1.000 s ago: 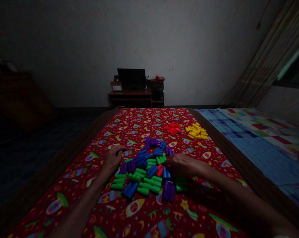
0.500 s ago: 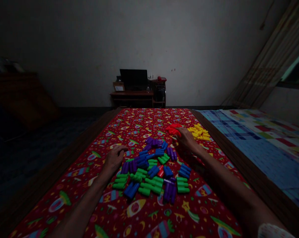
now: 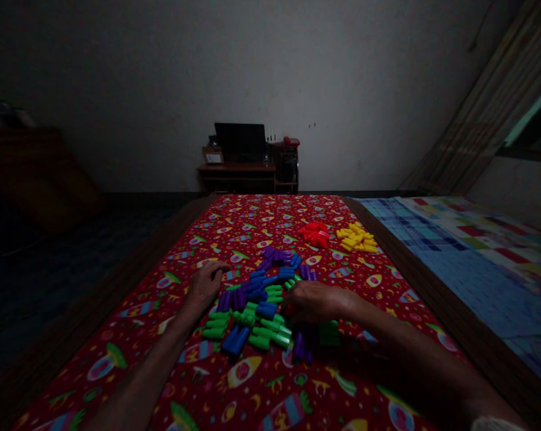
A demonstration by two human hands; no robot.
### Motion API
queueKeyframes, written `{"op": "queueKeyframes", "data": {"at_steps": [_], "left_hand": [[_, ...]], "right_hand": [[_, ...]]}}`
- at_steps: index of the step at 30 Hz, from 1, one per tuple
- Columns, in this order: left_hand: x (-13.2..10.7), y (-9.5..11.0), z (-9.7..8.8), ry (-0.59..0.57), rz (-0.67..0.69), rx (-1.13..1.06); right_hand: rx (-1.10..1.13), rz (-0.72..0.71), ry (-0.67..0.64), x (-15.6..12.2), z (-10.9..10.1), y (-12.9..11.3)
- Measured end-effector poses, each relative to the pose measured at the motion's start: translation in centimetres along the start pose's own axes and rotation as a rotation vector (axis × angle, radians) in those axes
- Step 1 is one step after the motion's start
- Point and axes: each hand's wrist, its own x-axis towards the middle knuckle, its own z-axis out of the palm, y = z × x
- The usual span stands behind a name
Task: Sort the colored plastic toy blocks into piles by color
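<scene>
My right hand [image 3: 313,301] reaches over the right part of a mixed pile of toy building blocks, its fingers curled down around a red block [image 3: 289,310] that shows only in part. Blue blocks [image 3: 267,309], green blocks [image 3: 270,335] and purple blocks [image 3: 233,299] lie loosely together beneath and beside it. At the pile's left edge my left hand [image 3: 204,282] rests on the patterned red cloth [image 3: 243,383], empty, fingers stretched forward. Some blocks are hidden behind my right hand and forearm.
Farther off on the cloth are a heap of red blocks [image 3: 315,234] and, right of it, a heap of yellow blocks [image 3: 356,237]. A blue bedspread [image 3: 436,269] adjoins on the right. A desk with a monitor [image 3: 241,142] stands against the far wall.
My right hand has come back from the red heap to the mixed pile and closed around a red block there. The left hand stays in place.
</scene>
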Motion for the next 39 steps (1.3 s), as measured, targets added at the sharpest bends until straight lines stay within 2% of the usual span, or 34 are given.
{"op": "queueKeyframes", "data": {"at_steps": [2, 5, 9, 11, 15, 18, 22, 25, 28, 31, 33, 39], "left_hand": [[0.0, 0.0, 0.0, -0.008, 0.002, -0.001], [0.0, 0.1, -0.1, -0.015, 0.003, 0.001], [-0.1, 0.3, -0.2, -0.016, 0.007, 0.010], [-0.1, 0.4, -0.3, -0.018, 0.010, 0.016], [0.0, 0.5, -0.4, -0.020, 0.001, 0.027], [0.0, 0.4, -0.4, -0.031, 0.000, 0.027], [0.0, 0.3, -0.3, -0.023, 0.004, 0.026], [-0.1, 0.3, -0.3, -0.017, 0.006, 0.032], [0.0, 0.2, -0.3, -0.031, 0.008, 0.035], [0.0, 0.2, -0.3, -0.031, 0.007, 0.026], [0.0, 0.1, -0.2, -0.021, 0.008, 0.015], [-0.2, -0.1, 0.0, 0.009, 0.012, -0.006]], "right_hand": [[0.074, -0.019, -0.024, -0.1, -0.4, 0.3], [0.163, -0.038, 0.009, -0.2, -0.9, 0.7], [0.236, -0.033, 0.184, -0.4, -1.8, 2.9], [0.232, 0.096, 0.357, -0.4, -2.3, 5.1], [0.165, 0.546, 0.688, -0.6, -2.5, 10.1], [0.103, 0.712, 0.777, -0.7, -1.4, 12.6], [0.073, 0.766, 0.782, -0.9, 0.0, 13.4], [0.077, 0.722, 0.859, -1.1, -0.1, 12.8], [0.166, 0.583, 0.899, -0.6, -0.6, 11.5], [0.241, 0.389, 0.810, 1.3, -0.7, 9.8], [0.191, 0.280, 0.733, 3.4, -0.5, 8.8], [0.016, 0.157, 0.436, 9.6, 0.2, 7.4]]}}
